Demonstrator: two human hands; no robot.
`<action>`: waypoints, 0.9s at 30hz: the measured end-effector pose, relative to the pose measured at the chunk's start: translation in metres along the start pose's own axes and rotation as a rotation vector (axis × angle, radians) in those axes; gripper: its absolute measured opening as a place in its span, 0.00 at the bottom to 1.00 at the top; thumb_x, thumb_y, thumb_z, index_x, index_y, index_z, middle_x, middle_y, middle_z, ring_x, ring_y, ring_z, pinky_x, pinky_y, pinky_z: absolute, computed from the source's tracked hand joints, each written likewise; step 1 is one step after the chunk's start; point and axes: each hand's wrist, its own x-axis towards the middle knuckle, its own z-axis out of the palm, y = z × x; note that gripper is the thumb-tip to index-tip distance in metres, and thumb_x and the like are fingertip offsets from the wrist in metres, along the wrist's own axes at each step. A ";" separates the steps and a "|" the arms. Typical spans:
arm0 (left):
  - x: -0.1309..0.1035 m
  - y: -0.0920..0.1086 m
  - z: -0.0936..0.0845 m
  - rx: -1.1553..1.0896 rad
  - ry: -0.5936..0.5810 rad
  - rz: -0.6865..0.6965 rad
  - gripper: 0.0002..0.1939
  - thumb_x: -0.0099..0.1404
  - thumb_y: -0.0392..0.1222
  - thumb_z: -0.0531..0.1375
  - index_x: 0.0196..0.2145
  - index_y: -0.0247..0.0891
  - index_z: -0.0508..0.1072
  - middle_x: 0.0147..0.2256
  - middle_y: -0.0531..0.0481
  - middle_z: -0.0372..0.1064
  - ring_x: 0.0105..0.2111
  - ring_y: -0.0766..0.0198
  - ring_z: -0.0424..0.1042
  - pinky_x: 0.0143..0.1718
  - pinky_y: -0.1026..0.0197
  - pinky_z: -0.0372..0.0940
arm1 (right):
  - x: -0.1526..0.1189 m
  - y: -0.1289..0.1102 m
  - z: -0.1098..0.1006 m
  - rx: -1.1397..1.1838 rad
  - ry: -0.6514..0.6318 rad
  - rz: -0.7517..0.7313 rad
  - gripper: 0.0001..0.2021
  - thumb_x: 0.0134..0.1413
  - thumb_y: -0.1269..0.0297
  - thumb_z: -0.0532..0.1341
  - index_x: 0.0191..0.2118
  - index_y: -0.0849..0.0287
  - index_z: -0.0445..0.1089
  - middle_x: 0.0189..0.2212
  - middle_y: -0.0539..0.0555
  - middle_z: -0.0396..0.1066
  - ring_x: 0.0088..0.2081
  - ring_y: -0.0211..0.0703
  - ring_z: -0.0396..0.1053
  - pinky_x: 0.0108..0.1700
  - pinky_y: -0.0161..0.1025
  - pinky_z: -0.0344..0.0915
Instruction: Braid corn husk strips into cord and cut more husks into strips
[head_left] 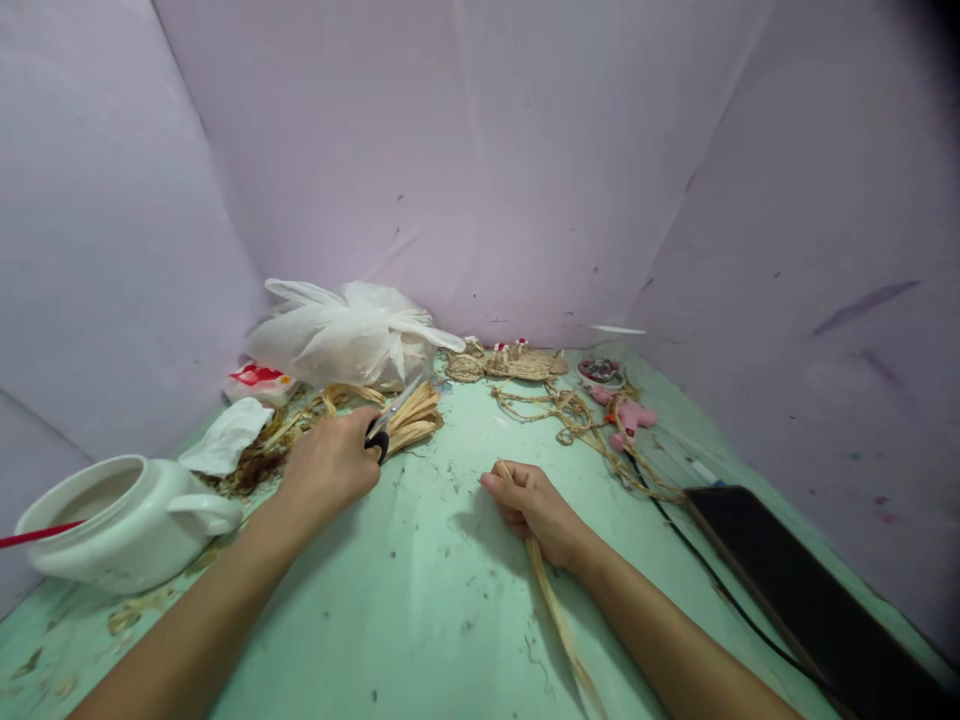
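My left hand (pixel 334 455) is closed around the black handle of a pair of scissors (pixel 381 430), whose blades point away to the right. Under and beside the blades lies a bundle of dried tan fibre strips (pixel 412 418). In my right hand (pixel 536 505), near the middle of the table, a long pale fibre strip (pixel 551 600) is pinched between thumb and fingers. Its short end sticks up past the thumb, while the long end trails down toward the front edge of the view.
At left stand a white mug-like pot (pixel 127 530), a white tissue (pixel 229 437) and a tissue pack (pixel 259 382). Behind are a plastic bag (pixel 352 330) and woven pieces (pixel 517 362). Rightward lie braided cord (pixel 566 408), a pink glue gun (pixel 634 417) and a dark flat slab (pixel 795 590).
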 end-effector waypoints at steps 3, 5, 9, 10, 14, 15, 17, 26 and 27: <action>-0.001 0.001 0.012 0.121 -0.076 0.037 0.16 0.53 0.38 0.50 0.41 0.40 0.66 0.31 0.42 0.70 0.31 0.53 0.68 0.28 0.60 0.56 | 0.001 0.000 0.000 0.020 0.032 0.006 0.21 0.42 0.53 0.60 0.20 0.57 0.46 0.13 0.40 0.41 0.15 0.27 0.36 0.16 0.30 0.34; 0.000 0.002 0.019 0.163 -0.094 0.055 0.16 0.53 0.36 0.49 0.41 0.38 0.66 0.30 0.42 0.70 0.30 0.53 0.69 0.29 0.60 0.56 | 0.002 0.000 0.000 0.012 0.037 0.006 0.21 0.42 0.53 0.60 0.20 0.57 0.46 0.13 0.40 0.41 0.15 0.27 0.36 0.15 0.30 0.34; 0.004 -0.003 0.023 0.188 -0.031 0.038 0.16 0.55 0.37 0.47 0.41 0.39 0.66 0.30 0.42 0.70 0.31 0.53 0.69 0.28 0.60 0.56 | 0.001 0.000 0.002 0.003 0.044 0.011 0.21 0.41 0.52 0.61 0.20 0.57 0.47 0.13 0.40 0.41 0.15 0.26 0.37 0.15 0.29 0.35; 0.006 -0.005 0.022 0.182 -0.004 0.012 0.16 0.56 0.38 0.47 0.41 0.40 0.67 0.30 0.42 0.70 0.31 0.52 0.69 0.28 0.60 0.56 | 0.001 0.000 0.002 -0.003 0.048 0.010 0.21 0.41 0.52 0.61 0.20 0.57 0.47 0.13 0.40 0.41 0.15 0.26 0.37 0.15 0.29 0.35; 0.010 -0.012 0.009 0.140 0.115 -0.127 0.19 0.56 0.42 0.47 0.45 0.45 0.66 0.32 0.45 0.71 0.32 0.52 0.69 0.28 0.59 0.57 | 0.002 0.002 0.001 -0.033 0.050 -0.004 0.20 0.42 0.51 0.60 0.20 0.57 0.48 0.13 0.40 0.42 0.14 0.27 0.39 0.15 0.29 0.37; 0.010 -0.013 0.004 0.137 0.131 -0.142 0.19 0.56 0.43 0.47 0.45 0.46 0.66 0.32 0.45 0.71 0.32 0.52 0.69 0.27 0.59 0.56 | 0.002 0.003 0.000 -0.037 0.050 -0.008 0.20 0.42 0.51 0.59 0.20 0.57 0.48 0.13 0.40 0.42 0.14 0.27 0.39 0.15 0.29 0.37; 0.008 -0.013 -0.004 0.133 0.128 -0.139 0.18 0.55 0.43 0.48 0.43 0.46 0.68 0.33 0.46 0.71 0.32 0.52 0.69 0.26 0.60 0.55 | 0.002 0.004 -0.002 -0.046 0.049 -0.010 0.20 0.42 0.51 0.59 0.20 0.57 0.47 0.13 0.40 0.42 0.14 0.27 0.39 0.15 0.29 0.37; -0.001 -0.007 -0.024 0.035 0.070 -0.138 0.14 0.51 0.44 0.52 0.35 0.46 0.71 0.32 0.49 0.71 0.30 0.56 0.67 0.23 0.62 0.52 | 0.002 0.002 0.031 -0.637 0.100 -0.106 0.13 0.41 0.58 0.59 0.20 0.59 0.55 0.15 0.45 0.54 0.19 0.31 0.51 0.21 0.30 0.46; -0.001 -0.009 -0.026 0.034 0.087 -0.151 0.14 0.51 0.44 0.52 0.35 0.46 0.71 0.32 0.49 0.71 0.30 0.56 0.67 0.24 0.62 0.52 | 0.003 0.000 0.039 -0.694 0.087 -0.119 0.12 0.40 0.59 0.59 0.20 0.59 0.56 0.16 0.45 0.56 0.20 0.31 0.53 0.22 0.31 0.47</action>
